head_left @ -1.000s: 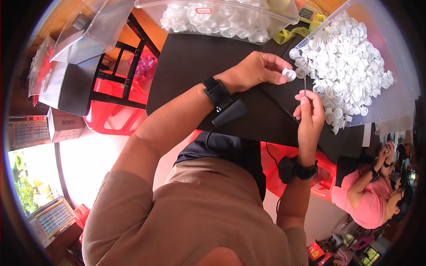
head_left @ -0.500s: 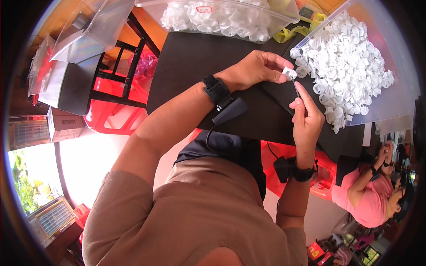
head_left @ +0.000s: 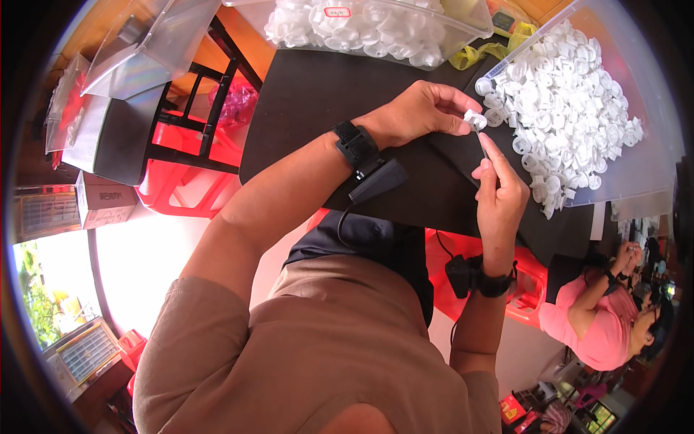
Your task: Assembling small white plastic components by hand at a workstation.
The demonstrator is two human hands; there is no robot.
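Nearest me, my right hand [head_left: 499, 195] pinches a thin pin [head_left: 483, 145] and aims it up at the small white cap [head_left: 475, 119] gripped in my left hand's [head_left: 419, 112] fingertips above the black table [head_left: 303, 94]. A skewed pin may slip and flick the cap into the loose white pile [head_left: 571, 108] beyond, I judge

Matt black tabletop [head_left: 325, 87], white plastic caps [head_left: 571, 108]

I see a clear bin [head_left: 463, 32] of white caps beyond the fingers, red stools [head_left: 184, 170] left (under a black table [head_left: 303, 94]), and a pink-shirted person [head_left: 603, 325] lower right.
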